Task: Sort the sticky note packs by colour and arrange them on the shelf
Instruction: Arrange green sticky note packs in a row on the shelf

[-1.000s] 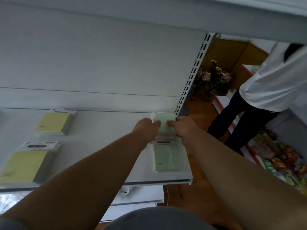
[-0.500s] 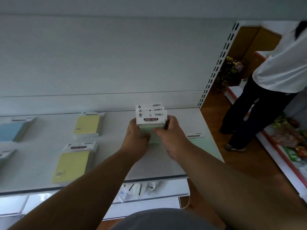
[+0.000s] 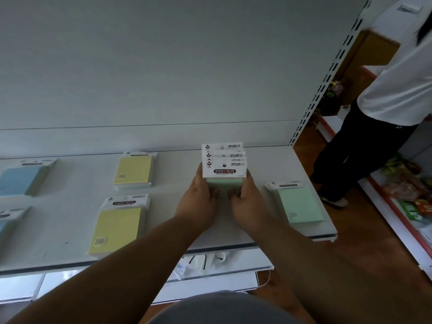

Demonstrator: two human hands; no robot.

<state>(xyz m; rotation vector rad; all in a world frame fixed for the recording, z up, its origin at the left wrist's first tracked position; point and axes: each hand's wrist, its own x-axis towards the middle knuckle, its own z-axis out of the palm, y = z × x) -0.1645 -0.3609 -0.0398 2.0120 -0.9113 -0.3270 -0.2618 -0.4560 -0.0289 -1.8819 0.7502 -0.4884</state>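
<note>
Green packs squared up between my two hands, above the middle of the shelf.

My left hand and right hand clamp the stack from either side, fingers curled round its lower green block; it looks light but loose, several packs that could fan or slide on their slick wrap; the white header cards seem flimsy, so I'd keep hold of the stiff paper block; one green pack lies flat to the right, yellow packs to the left.
</note>
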